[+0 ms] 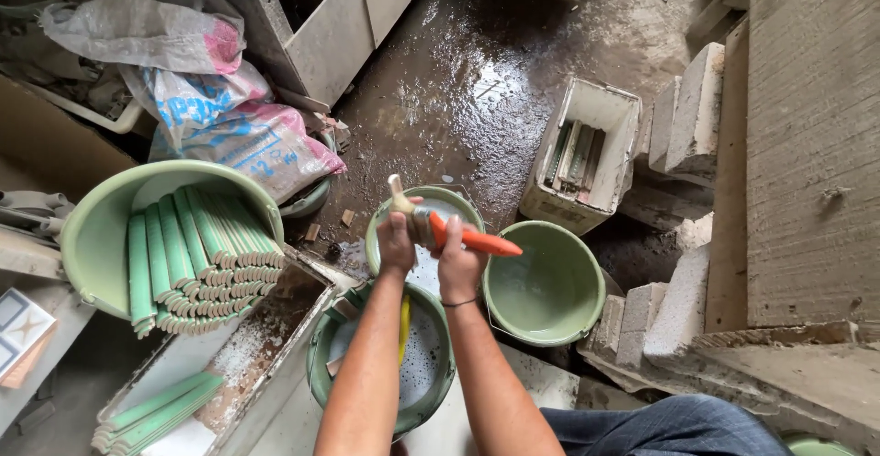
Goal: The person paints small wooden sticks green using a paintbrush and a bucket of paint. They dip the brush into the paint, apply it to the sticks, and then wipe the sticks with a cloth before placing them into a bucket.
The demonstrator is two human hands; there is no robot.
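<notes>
My left hand (396,241) and my right hand (457,262) are held together above a small green bucket (456,201) of whitish liquid. Both grip a paintbrush (463,234) with an orange handle pointing right; its pale bristle end sticks up at the left. Below my forearms stands another green bucket (323,364) with foamy grey water and a yellow object (403,324) in it.
A large green tub (96,236) at left holds several green curved tiles (197,254). A green bucket (548,289) sits right of my hands, a white box (591,155) of tile strips behind it. Sacks (211,108) lie upper left, pale bricks (683,126) and a wooden board (811,144) at right. The floor is wet.
</notes>
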